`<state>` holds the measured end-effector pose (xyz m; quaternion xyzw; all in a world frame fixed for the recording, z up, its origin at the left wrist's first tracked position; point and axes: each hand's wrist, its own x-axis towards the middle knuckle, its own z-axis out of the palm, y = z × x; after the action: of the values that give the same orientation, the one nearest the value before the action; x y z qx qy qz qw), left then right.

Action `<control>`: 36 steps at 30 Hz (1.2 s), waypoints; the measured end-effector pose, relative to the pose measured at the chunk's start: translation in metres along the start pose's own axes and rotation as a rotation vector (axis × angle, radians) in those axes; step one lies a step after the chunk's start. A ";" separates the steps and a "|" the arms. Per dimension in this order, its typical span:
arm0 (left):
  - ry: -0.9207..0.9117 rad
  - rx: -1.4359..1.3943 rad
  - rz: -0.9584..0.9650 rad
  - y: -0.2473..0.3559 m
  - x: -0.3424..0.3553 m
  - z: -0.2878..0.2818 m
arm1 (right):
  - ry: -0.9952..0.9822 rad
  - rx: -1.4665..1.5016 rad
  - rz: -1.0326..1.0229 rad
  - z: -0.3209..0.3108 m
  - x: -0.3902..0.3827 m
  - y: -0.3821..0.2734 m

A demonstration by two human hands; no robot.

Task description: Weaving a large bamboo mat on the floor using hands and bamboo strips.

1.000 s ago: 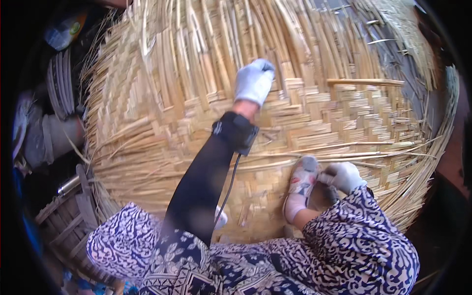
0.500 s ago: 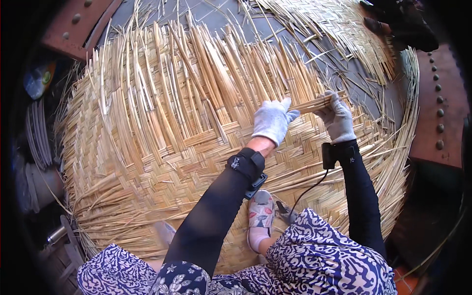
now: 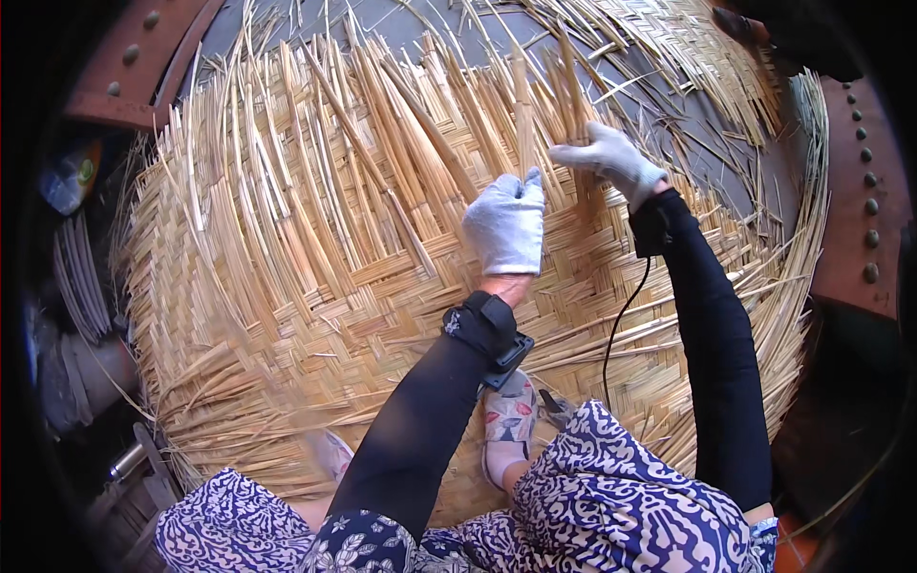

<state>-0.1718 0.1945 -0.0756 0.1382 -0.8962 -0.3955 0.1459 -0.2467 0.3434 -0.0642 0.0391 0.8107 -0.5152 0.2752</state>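
Both of my hands wear pale grey gloves and are over the woven reed mat [image 3: 315, 372]. My left hand [image 3: 506, 224] is closed on a flat tan reed strip [image 3: 523, 110], which rises from the fist toward the far edge. Just to its right, my right hand [image 3: 611, 160] grips several upright reed strips [image 3: 570, 91], smeared by motion, with a finger pointing left. Their lower ends blur below the glove, over the weave. Long unwoven strips [image 3: 411, 143] fan out across the mat's far half.
My patterned shoe [image 3: 509, 411] stands on the mat. Studded red-brown panels [image 3: 864, 201] flank both sides. Beyond the far edge lie scattered reeds on grey floor [image 3: 659, 105] and another woven mat [image 3: 669, 48]. A metal cylinder [image 3: 129, 461] lies at lower left.
The strips lay sideways between my hands and now stand upright. My right hand has moved up and left; my left hand has shifted slightly left, holding a strip upright.
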 end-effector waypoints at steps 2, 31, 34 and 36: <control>0.031 -0.023 0.006 0.005 -0.002 0.008 | 0.091 -0.261 -0.233 0.005 0.030 0.034; -0.270 -0.303 0.496 0.035 0.004 0.033 | 0.854 0.546 -0.147 -0.011 -0.043 0.067; -0.357 -0.048 0.501 0.015 -0.007 0.055 | 0.651 0.739 -0.362 0.013 -0.036 0.057; -0.565 -0.049 0.448 0.069 -0.006 0.050 | 0.578 0.516 -0.352 -0.041 -0.073 0.048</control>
<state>-0.1935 0.2745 -0.0571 -0.1799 -0.8995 -0.3975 -0.0211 -0.1851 0.4172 -0.0552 0.1104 0.6933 -0.7082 -0.0742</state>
